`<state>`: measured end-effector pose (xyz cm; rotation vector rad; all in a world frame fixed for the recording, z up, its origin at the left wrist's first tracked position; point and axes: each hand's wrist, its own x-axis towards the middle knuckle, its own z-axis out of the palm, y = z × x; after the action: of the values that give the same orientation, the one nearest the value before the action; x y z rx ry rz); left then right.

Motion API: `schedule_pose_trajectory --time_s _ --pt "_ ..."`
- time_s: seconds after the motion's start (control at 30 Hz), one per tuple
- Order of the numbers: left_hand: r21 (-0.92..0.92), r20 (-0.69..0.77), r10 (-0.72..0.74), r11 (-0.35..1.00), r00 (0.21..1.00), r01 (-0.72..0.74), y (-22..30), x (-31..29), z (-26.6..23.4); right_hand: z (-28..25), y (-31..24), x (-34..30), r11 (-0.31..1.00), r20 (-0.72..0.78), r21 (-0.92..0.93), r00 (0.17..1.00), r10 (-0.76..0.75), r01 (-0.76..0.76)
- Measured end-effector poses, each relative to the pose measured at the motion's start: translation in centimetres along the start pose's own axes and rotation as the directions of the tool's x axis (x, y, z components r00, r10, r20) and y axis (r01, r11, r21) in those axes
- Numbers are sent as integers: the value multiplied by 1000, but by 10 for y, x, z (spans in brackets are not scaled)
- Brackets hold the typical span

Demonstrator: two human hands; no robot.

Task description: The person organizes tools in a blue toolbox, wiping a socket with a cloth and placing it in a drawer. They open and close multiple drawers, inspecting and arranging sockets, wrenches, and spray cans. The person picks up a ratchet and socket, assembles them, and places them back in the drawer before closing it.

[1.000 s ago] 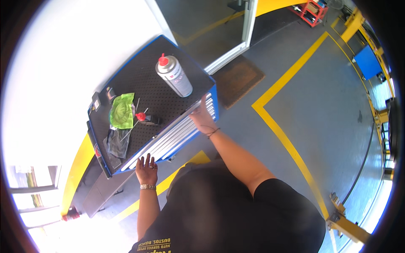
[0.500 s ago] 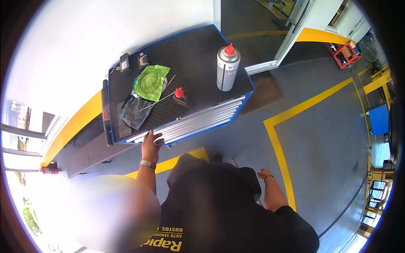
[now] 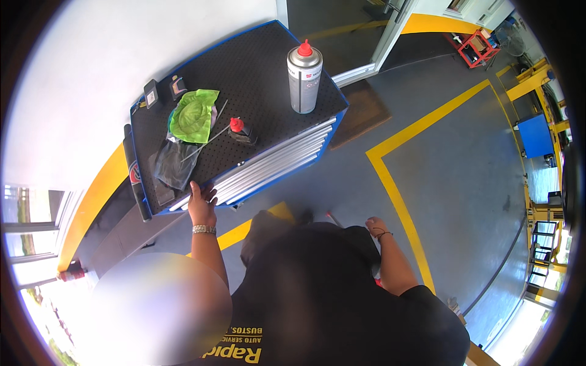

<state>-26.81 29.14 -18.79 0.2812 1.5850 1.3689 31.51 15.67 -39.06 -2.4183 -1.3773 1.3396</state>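
Note:
My left hand (image 3: 202, 205) rests at the front left corner of a blue tool cabinet (image 3: 278, 152) with silver drawers. Its fingers are apart and touch the top edge, holding no loose item. Closest to it on the black perforated top lie a dark plastic bag (image 3: 175, 163) and a green cloth (image 3: 194, 116). A thin metal rod (image 3: 206, 144) slants beside them, next to a small dark bottle with a red cap (image 3: 241, 131). A tall silver spray can with a red nozzle (image 3: 304, 79) stands upright farther right. My right hand (image 3: 377, 227) hangs beside my body, fingers mostly hidden.
A small box-shaped item (image 3: 151, 94) and another small bottle (image 3: 178, 87) sit at the cabinet's back left. A brown mat (image 3: 363, 116) lies before a glass door. Yellow lines (image 3: 400, 213) mark the grey floor. A red cart (image 3: 477, 49) stands far right.
The whole scene, cabinet included, has shifted left in view as the head turned slightly. My left hand stays at the cabinet edge; my right hand appears a little higher.

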Motion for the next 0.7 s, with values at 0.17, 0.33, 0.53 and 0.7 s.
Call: schedule_pose_trajectory --time_s 0.17,0.33,0.53,0.7 --pt "8 1 40 999 999 -40 1 1 3 -12 -45 -8 998 31 -57 1000 -6 8" --pt "75 17 25 997 1000 -26 6 -2 -4 -8 -37 10 966 57 -249 997 -51 64" --pt "125 9 25 992 1000 -26 6 1 -5 15 -40 -23 661 532 598 841 93 -452" --pt "140 -12 28 990 1000 -26 7 0 -3 10 -41 -40 207 813 582 561 -156 -787"
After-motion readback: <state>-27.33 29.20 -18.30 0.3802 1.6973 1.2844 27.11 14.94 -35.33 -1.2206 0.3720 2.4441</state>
